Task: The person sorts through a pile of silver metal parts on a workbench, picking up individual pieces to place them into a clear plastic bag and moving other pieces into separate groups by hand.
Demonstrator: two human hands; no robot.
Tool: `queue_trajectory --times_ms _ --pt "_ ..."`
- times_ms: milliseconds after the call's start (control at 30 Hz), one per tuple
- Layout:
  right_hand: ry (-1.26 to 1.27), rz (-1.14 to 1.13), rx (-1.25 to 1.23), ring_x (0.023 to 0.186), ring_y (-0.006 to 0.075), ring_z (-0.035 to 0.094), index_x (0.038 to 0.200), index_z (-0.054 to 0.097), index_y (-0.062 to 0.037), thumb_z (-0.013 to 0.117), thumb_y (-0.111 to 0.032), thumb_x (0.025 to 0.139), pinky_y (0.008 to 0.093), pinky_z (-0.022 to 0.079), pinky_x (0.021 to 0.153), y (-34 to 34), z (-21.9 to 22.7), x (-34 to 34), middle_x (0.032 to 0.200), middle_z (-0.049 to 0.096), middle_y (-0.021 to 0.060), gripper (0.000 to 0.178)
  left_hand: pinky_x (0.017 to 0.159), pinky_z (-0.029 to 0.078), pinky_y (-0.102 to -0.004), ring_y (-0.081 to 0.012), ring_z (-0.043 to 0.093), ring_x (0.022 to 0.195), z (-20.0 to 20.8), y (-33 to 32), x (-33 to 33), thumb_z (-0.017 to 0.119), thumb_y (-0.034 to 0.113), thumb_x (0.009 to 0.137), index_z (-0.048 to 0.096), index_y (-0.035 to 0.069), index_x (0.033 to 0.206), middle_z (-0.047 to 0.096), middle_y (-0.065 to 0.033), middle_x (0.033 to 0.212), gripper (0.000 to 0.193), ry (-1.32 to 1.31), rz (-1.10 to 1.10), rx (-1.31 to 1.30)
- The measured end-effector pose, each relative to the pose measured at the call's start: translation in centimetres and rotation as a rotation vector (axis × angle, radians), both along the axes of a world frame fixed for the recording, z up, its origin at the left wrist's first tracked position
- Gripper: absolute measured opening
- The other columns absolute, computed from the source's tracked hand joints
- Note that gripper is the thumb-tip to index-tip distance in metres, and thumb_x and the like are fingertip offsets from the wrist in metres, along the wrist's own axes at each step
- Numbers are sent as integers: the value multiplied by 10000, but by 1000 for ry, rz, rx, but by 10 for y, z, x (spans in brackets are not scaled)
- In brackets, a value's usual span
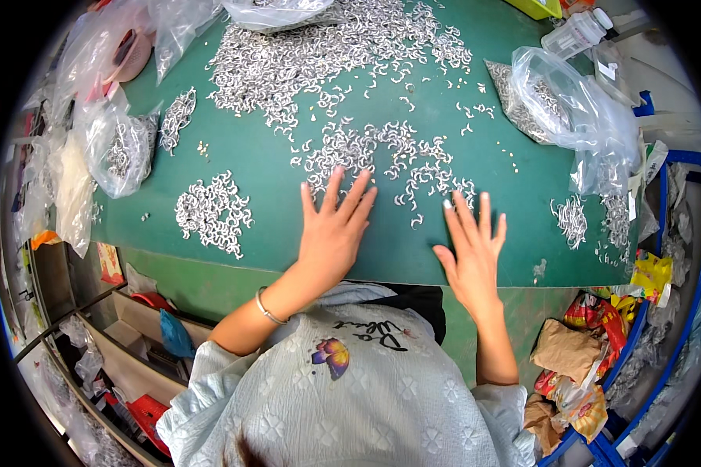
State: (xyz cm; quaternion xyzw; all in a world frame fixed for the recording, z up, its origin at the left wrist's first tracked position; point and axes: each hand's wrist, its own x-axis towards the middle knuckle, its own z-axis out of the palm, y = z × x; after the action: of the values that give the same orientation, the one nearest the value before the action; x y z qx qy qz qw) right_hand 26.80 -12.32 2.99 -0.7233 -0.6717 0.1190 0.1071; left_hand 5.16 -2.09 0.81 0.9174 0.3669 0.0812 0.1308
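Observation:
Small silver curved metal pieces (366,148) lie spread in a loose patch in front of me on a green table (327,249). The fingertips of my left hand (331,229) rest at the near left edge of this patch, fingers spread. To the right, my right hand (475,249) is held flat with its fingers apart, fingertips at the patch's near right edge. Neither hand grips anything. Behind the patch is a much larger heap of the same pieces (288,66). A separate small pile (213,214) sits left of my left hand.
Clear plastic bags of pieces stand at the left (121,152) and right (553,101). Another small pile (570,222) lies near the right edge. A white plastic bottle (576,35) stands at the far right. Drawers (140,335) and a blue rack (697,257) flank the table.

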Motion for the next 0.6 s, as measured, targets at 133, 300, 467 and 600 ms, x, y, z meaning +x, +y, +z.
queue_trajectory --times_ms 133,300,467,600 --pt "62 51 69 1455 372 206 1404 468 -65 673 -305 840 660 120 1110 16 3 -7 1530 363 50 647 1067 201 -707 -330 316 1418 5 -11 3 625 62 839 509 8 1342 396 -131 1500 519 -128 -89 -56" --pt "59 122 -67 1456 340 221 1396 471 -52 702 -278 811 689 119 1101 4 3 -14 1525 371 41 668 1109 222 -629 -317 357 1405 1 -37 -5 619 17 823 473 -31 1354 391 -173 1496 553 -202 -194 -218" --pt "159 143 -32 1455 333 223 1383 477 -35 699 -291 809 693 116 1100 -2 8 -14 1528 367 36 667 1138 229 -556 -338 349 1408 8 -24 9 550 -62 803 435 -43 1386 384 -181 1499 595 -269 -154 -230" --pt "52 131 -88 1457 339 218 1392 471 -43 698 -316 798 698 112 1097 -5 2 -12 1545 342 25 692 1134 258 -543 -347 344 1406 2 -15 26 502 -116 743 431 -69 1378 376 -194 1498 641 -208 -185 -160"
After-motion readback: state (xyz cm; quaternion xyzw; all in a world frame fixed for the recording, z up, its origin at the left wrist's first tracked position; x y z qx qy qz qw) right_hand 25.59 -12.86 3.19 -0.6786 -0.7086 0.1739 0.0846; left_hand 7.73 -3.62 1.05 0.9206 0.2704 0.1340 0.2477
